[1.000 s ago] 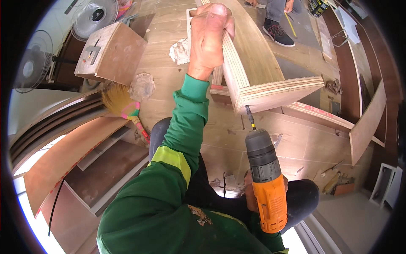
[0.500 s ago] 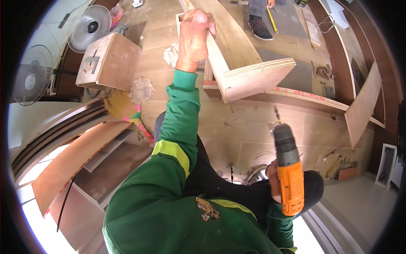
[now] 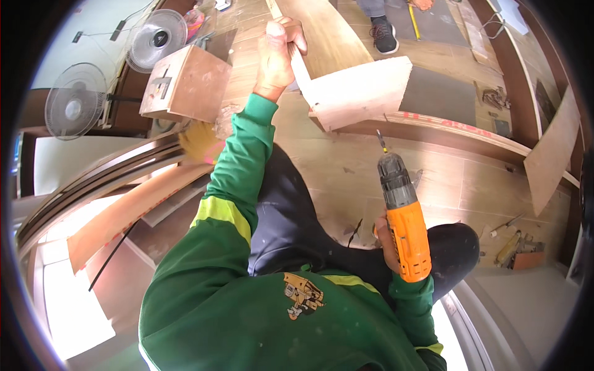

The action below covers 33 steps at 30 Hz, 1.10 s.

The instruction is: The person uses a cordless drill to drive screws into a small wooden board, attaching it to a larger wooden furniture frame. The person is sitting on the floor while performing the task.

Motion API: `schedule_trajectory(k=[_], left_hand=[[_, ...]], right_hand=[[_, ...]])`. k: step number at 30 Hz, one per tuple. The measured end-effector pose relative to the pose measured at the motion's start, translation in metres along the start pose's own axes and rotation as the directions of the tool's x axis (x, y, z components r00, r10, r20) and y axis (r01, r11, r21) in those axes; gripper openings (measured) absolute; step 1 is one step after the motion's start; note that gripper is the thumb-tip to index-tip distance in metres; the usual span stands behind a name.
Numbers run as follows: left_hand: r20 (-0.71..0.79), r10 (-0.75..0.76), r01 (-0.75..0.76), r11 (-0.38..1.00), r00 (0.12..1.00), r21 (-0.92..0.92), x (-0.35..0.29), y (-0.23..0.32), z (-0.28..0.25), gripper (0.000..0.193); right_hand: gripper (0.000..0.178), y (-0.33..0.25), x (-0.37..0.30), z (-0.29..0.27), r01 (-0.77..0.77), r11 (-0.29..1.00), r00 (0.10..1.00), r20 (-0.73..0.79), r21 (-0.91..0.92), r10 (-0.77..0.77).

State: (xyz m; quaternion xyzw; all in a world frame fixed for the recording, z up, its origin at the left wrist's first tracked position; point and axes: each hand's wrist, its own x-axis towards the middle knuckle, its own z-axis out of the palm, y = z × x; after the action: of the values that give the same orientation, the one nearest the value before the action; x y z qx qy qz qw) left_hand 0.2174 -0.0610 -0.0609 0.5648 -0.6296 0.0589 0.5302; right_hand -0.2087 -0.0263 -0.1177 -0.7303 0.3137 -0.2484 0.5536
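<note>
My left hand [image 3: 278,57] is closed around the upper edge of a plywood box frame [image 3: 362,93], which is held tilted with its pale end panel facing me. A long plywood side [image 3: 328,37] runs away from that panel. In my right hand [image 3: 388,242] is an orange and black cordless drill [image 3: 408,232], pointing up and away from me. A thin bit [image 3: 382,141] sticks out of its chuck, just short of the end panel's lower edge and apart from it. The fingers on the drill's grip are partly hidden by its body.
A long board [image 3: 458,127] lies behind the frame. At left stand a wooden box [image 3: 189,80], a broom [image 3: 201,145] and two fans [image 3: 158,40]. Hand tools [image 3: 510,247] lie on the floor at right. Another person's shoe [image 3: 385,37] and a yellow tape measure [image 3: 414,21] are at the far side.
The frame has turned so its end panel faces me more. My right hand has brought the drill up and slightly left, its bit closer to the panel. The view has shifted a little.
</note>
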Motion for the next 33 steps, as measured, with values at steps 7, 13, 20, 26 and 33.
schedule_trajectory(k=[7, 13, 20, 26, 33], left_hand=[[-0.033, -0.087, 0.093, 0.931, 0.996, 0.353, -0.003, 0.033, -0.014, 0.060], [0.050, -0.269, 0.260, 0.954, 0.962, 0.147, 0.003, 0.037, -0.005, 0.075], [0.024, -0.111, 0.113, 0.992, 0.993, -0.049, -0.003, 0.015, 0.009, 0.080], [-0.022, 0.013, -0.014, 0.999, 1.000, -0.035, -0.007, 0.026, 0.017, 0.084], [-0.035, -0.057, 0.054, 0.995, 0.998, -0.084, -0.003, 0.022, 0.018, 0.087]], right_hand=[[0.021, -0.011, -0.003, -0.007, -0.030, 0.995, 0.975, 0.222, 0.092, 0.008], [0.024, -0.004, -0.018, 0.011, -0.273, 0.939, 0.961, 0.115, 0.211, 0.253], [0.026, -0.002, -0.031, 0.027, -0.181, 0.975, 0.981, 0.100, 0.130, 0.169], [0.027, 0.008, -0.036, 0.044, -0.150, 0.988, 0.980, 0.134, 0.033, 0.145], [0.025, 0.047, -0.044, 0.076, -0.189, 0.963, 0.977, -0.057, 0.192, 0.203]])
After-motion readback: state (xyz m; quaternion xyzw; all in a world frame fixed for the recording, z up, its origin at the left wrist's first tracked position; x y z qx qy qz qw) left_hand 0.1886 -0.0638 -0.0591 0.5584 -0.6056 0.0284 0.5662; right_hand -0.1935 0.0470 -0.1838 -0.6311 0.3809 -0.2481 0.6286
